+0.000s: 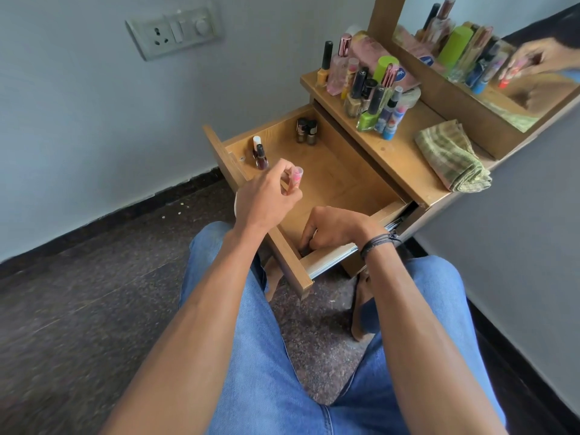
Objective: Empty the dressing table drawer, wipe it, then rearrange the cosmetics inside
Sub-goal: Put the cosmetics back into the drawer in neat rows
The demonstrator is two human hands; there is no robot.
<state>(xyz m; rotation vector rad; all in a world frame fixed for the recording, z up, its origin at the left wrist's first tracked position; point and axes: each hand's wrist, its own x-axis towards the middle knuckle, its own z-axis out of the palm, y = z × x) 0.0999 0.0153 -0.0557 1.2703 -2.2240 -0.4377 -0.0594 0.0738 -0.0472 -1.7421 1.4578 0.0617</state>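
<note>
Left hand [266, 199] pinches small pink-capped clear tube [296, 177], open wooden drawer [339, 177] beneath fingers, likely for placing; right hand [335, 226] fingers curled in corner, hold hidden.

head cam | worn, wide-angle | faces forward and down | near, above the open drawer [339, 177] | single view, nothing shared

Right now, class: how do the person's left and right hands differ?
1. The left hand is raised above the drawer; the right hand is down in its near corner.
2. The left hand pinches a pink-capped bottle; the right hand's fingers are curled, and whether they hold anything is hidden.
3. The right wrist wears dark bands; the left wrist is bare.
Both are at the open drawer.
</note>
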